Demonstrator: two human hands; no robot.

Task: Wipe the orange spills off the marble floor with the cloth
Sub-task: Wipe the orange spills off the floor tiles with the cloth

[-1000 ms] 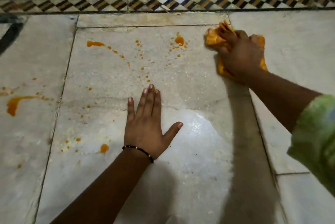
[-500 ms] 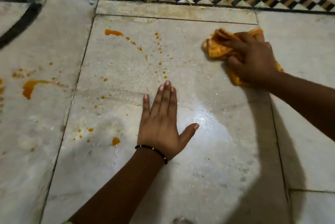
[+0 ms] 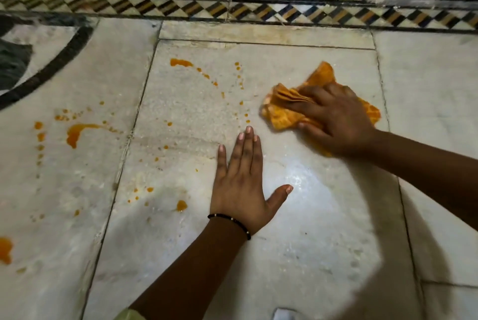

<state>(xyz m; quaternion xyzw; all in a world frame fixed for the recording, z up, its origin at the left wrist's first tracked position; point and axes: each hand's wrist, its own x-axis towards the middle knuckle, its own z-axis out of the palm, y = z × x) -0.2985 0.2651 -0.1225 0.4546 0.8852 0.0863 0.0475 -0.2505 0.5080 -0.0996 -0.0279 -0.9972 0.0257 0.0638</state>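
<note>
My right hand (image 3: 336, 118) presses a crumpled orange cloth (image 3: 287, 110) flat against the marble floor (image 3: 323, 229), right of centre. My left hand (image 3: 243, 185) lies open and flat on the same slab, fingers spread, a thin black bracelet at the wrist. Orange spills dot the floor to the left: a streak (image 3: 181, 62) at the slab's far corner, small drops (image 3: 243, 112) just left of the cloth, a blob (image 3: 181, 205) beside my left hand, and a curved smear (image 3: 75, 131) on the neighbouring slab.
A checkered black, white and orange tile border (image 3: 232, 6) runs along the far edge below a wall. A dark curved inlay (image 3: 51, 63) crosses the left slab. Another orange patch (image 3: 4, 249) sits at the left edge. A bright light patch glares beside my left thumb.
My right hand has dragged the cloth leftward and nearer across the slab; the orange splatter that lay near the cloth a second ago is gone. My left hand has stayed planted.
</note>
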